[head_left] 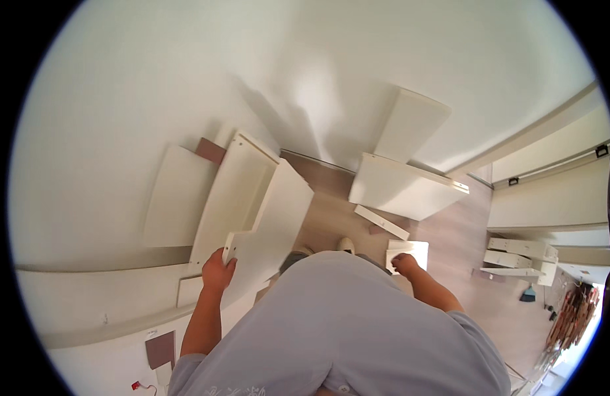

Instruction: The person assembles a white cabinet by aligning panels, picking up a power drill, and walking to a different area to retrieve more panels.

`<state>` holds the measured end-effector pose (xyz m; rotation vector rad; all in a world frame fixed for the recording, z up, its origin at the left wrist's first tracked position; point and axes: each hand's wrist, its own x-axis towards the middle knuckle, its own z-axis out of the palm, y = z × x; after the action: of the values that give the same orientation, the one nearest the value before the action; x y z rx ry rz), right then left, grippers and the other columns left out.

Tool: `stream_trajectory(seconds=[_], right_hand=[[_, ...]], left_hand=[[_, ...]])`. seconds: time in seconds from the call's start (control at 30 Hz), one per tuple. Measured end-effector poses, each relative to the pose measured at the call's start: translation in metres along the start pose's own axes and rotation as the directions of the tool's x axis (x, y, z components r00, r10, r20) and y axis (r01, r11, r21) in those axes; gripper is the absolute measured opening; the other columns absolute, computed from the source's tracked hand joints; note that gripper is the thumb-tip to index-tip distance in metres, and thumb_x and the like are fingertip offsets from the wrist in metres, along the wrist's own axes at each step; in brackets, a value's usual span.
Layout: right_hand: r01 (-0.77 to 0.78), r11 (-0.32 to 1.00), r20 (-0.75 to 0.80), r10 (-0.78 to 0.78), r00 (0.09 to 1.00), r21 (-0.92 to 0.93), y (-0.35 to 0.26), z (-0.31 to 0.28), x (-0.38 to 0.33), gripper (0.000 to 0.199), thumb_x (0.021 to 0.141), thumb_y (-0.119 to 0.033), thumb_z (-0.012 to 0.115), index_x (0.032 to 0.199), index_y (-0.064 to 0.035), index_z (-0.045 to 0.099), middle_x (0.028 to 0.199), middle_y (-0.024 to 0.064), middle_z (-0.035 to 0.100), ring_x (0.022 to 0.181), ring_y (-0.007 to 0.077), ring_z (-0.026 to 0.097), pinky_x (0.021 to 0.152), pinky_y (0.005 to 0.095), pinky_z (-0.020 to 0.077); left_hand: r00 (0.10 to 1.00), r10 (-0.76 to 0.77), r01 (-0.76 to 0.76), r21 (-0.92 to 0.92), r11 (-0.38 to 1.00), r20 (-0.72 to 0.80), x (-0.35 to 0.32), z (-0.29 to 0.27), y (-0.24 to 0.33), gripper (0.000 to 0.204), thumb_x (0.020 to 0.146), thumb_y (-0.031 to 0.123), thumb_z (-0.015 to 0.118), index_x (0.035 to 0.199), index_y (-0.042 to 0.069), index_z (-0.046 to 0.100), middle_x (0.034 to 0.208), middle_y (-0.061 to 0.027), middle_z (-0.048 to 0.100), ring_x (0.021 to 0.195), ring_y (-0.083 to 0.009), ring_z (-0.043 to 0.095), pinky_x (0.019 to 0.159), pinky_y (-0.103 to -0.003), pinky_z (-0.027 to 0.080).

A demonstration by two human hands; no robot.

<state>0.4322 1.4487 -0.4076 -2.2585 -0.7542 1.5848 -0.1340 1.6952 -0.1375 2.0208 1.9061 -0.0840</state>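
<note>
My left hand (218, 270) grips the near corner of a white furniture panel (275, 218), with the thumb on its face and the fingers behind the edge. This panel has a stepped cut-out and small holes by the hand. It stands tilted beside another long white panel (216, 188), and I cannot tell if the two are joined. My right hand (405, 264) is closed, its fingers curled in; whether anything is inside them is hidden. Below it on the floor lies a small white board or box (420, 252), not held as far as I can see.
More white boards (176, 198) lean on the left wall. Ahead, a wide panel (404, 188) and an upright board (410, 122) rest by the wall. A narrow strip (382, 222) lies on the floor. Rightward are stacked white parts (516, 257) and a blue brush (528, 294).
</note>
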Motion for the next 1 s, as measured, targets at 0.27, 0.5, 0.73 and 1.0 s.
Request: stream_trajectory(seconds=[0.27, 0.5, 0.73, 1.0], right_hand=[[-0.086, 0.982, -0.053, 0.096, 0.994, 0.168, -0.019, 0.023, -0.031, 0.024, 0.088, -0.016, 0.064, 0.101, 0.0012, 0.074, 0.088, 0.012, 0.075, 0.069, 0.0219, 0.071, 0.061, 0.0351, 0.0564], [0.093, 0.97, -0.063, -0.11, 0.992, -0.226, -0.077, 0.048, -0.059, 0.033, 0.087, -0.031, 0.065, 0.103, -0.0063, 0.078, 0.107, 0.017, 0.075, 0.103, 0.0364, 0.069, 0.092, 0.0437, 0.0546], [0.227, 0.872, -0.12, -0.306, 0.944, -0.434, -0.104, 0.022, -0.019, 0.034, 0.088, -0.032, 0.065, 0.103, -0.0045, 0.078, 0.109, 0.0181, 0.074, 0.104, 0.0369, 0.069, 0.094, 0.0442, 0.0547], [0.12, 0.881, -0.208, -0.236, 0.949, -0.457, -0.109, -0.051, 0.071, 0.031, 0.091, -0.025, 0.057, 0.112, -0.01, 0.075, 0.119, 0.0168, 0.07, 0.116, 0.0385, 0.064, 0.1, 0.048, 0.0527]], left_hand=[[0.984, 0.096, -0.101, -0.027, 0.994, -0.153, 0.01, -0.008, -0.029, 0.054, 0.086, 0.027, 0.075, 0.133, 0.007, 0.058, 0.122, -0.0195, 0.068, 0.113, -0.0385, 0.065, 0.096, -0.048, 0.053], [0.988, 0.129, -0.139, -0.132, 0.981, -0.083, 0.008, 0.008, -0.035, 0.046, 0.088, 0.026, 0.071, 0.129, 0.007, 0.06, 0.114, -0.0198, 0.069, 0.105, -0.0395, 0.067, 0.092, -0.049, 0.054], [0.993, 0.118, -0.12, -0.103, 0.987, -0.026, -0.001, 0.01, -0.012, 0.041, 0.089, 0.026, 0.069, 0.125, 0.007, 0.062, 0.111, -0.0214, 0.07, 0.103, -0.0417, 0.068, 0.09, -0.05, 0.054], [1.0, 0.024, -0.024, -0.03, 0.999, 0.008, -0.006, 0.02, 0.006, 0.037, 0.086, 0.028, 0.072, 0.116, 0.007, 0.065, 0.099, -0.022, 0.072, 0.09, -0.0442, 0.07, 0.082, -0.053, 0.056]])
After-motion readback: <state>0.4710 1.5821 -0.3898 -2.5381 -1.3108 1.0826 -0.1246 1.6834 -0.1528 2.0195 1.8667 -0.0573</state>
